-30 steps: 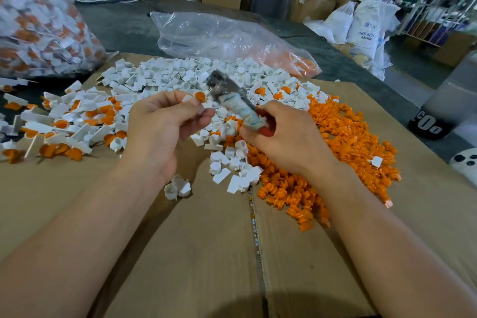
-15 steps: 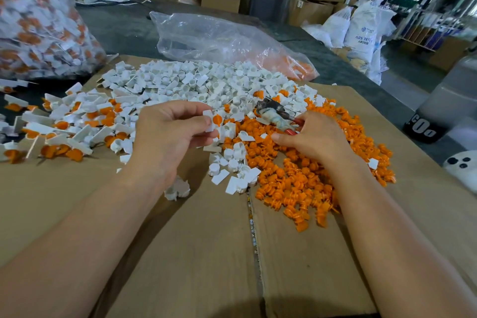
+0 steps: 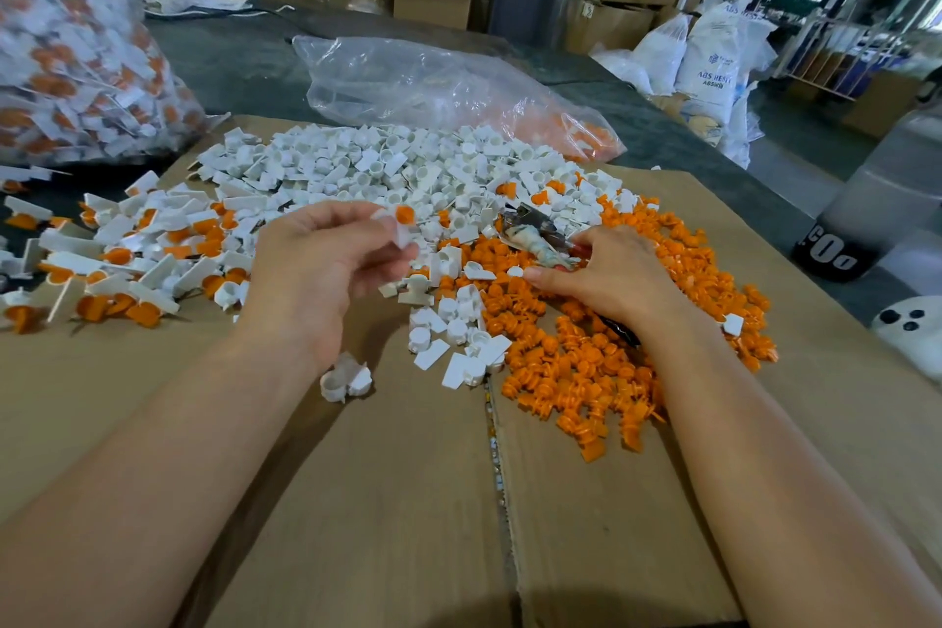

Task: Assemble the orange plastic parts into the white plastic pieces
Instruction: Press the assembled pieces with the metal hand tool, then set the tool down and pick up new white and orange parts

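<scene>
One white-orange piece, left fingers

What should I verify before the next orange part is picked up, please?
1. Left hand pinches a white piece with an orange part at its top: ok.
2. That orange part fully seated: cannot tell.
3. Right hand grips the taped tool and rests on the orange pile: ok.
4. White pile lies just past both hands: ok.
5. Assembled pile lies to the left of the left hand, ready for a drop-off: ok.
</scene>
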